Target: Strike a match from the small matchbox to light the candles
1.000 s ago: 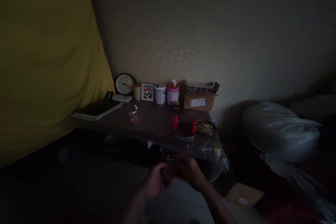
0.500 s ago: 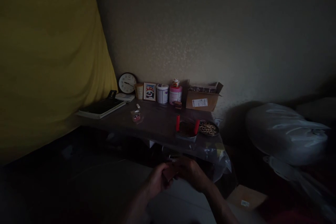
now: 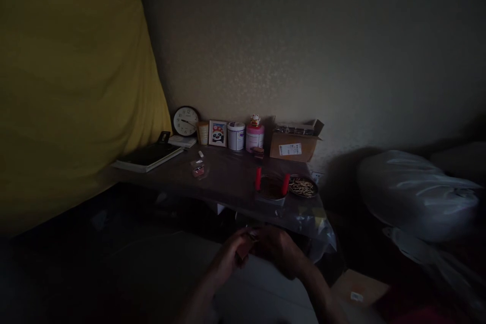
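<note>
The room is very dark. Low in the picture, in front of the table's near edge, my left hand (image 3: 227, 259) and my right hand (image 3: 279, 249) meet around a small brownish box-like thing (image 3: 245, 246). Both hands have their fingers closed on it. What the small thing is I cannot make out. Just beyond the hands on the dark table (image 3: 228, 182) stand two red candles (image 3: 258, 178) at a round dish (image 3: 271, 188), with a plate of thin sticks (image 3: 302, 187) to the right.
Along the wall stand a clock (image 3: 186, 121), a framed panda picture (image 3: 217, 133), a white tub (image 3: 236, 136), a pink jar (image 3: 254, 136) and an open cardboard box (image 3: 294, 143). A dark book (image 3: 148, 156) lies left. A yellow curtain (image 3: 68, 91) hangs left; a plastic bag (image 3: 413, 195) sits right.
My hands have stayed together around the small thing, shifting slightly up and right. The view has drifted a little to the left.
</note>
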Action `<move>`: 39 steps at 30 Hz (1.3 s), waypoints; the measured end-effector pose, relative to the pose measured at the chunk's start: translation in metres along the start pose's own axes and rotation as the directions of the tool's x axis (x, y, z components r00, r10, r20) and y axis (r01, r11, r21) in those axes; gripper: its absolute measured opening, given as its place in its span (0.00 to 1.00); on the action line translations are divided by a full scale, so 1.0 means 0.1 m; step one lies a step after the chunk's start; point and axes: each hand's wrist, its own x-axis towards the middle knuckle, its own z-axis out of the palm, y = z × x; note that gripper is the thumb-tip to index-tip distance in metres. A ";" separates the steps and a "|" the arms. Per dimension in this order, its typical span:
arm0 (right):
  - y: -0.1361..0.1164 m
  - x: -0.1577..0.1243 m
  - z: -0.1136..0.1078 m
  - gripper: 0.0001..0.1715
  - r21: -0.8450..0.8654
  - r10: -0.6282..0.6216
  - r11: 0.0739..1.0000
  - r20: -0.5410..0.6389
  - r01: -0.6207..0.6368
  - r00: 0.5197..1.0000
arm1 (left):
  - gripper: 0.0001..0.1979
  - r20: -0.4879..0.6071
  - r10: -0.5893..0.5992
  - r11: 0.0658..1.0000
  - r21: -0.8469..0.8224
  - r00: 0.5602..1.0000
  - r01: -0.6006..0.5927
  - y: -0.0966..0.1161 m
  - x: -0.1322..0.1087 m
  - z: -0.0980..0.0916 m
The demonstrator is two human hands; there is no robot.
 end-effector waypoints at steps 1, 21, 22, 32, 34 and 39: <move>0.01 0.01 -0.03 0.12 0.001 0.007 1.000 -0.004 -0.007 1.000 | 0.19 -0.020 0.005 1.000 -0.008 1.000 -0.006 0.01 0.00 0.00; -0.06 0.04 0.10 0.13 0.164 0.142 0.979 -0.139 -0.119 0.980 | 0.17 -0.124 0.143 0.987 0.092 0.982 -0.132 0.03 0.01 -0.04; -0.06 0.04 0.12 0.14 0.202 0.159 0.971 -0.151 -0.127 0.976 | 0.16 -0.125 0.157 0.986 0.082 0.980 -0.147 0.02 0.02 -0.03; -0.09 0.01 0.24 0.16 0.426 0.219 0.892 -0.109 -0.153 0.970 | 0.12 -0.077 0.199 0.980 -0.017 0.977 -0.201 0.12 -0.05 0.08; -0.09 0.01 0.25 0.16 0.423 0.235 0.890 -0.108 -0.169 0.966 | 0.12 -0.086 0.203 0.978 -0.021 0.975 -0.205 0.12 -0.05 0.09; -0.13 0.00 0.23 0.15 0.371 0.223 0.916 -0.155 -0.152 0.963 | 0.12 -0.124 0.187 0.981 -0.026 0.975 -0.191 0.12 -0.05 0.09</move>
